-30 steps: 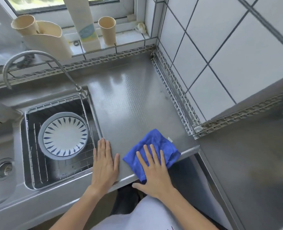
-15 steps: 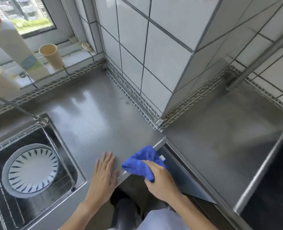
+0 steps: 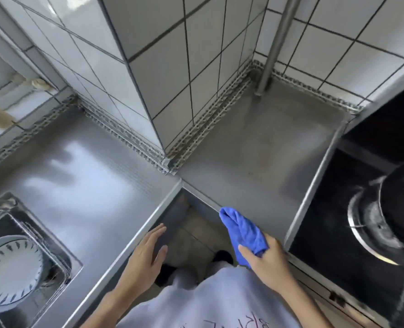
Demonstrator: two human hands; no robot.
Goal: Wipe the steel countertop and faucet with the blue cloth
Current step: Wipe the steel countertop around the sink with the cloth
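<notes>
Gripping the cloth (image 3: 243,233) is the right hand (image 3: 268,261), thumb and curled fingers bunching the blue fabric into a crumpled roll. The cloth's free end is reaching up to the front edge of the right stretch of counter (image 3: 255,147), just touching or hanging over it; I cannot tell which. The left hand (image 3: 146,254) is hovering released, fingers straight and slightly spread, holding nothing, just off the front edge of the left stretch of counter beside the sink (image 3: 28,252). A plate (image 3: 9,271) with dark blue marks is lying in the sink. Both counter stretches are meeting at a tiled corner pillar (image 3: 158,74), leaving bare steel ahead of each hand. A steel pole (image 3: 276,43) is standing at the back of the right stretch, and a black stove (image 3: 338,223) with a dark pot (image 3: 402,204) is bordering it on the right.
</notes>
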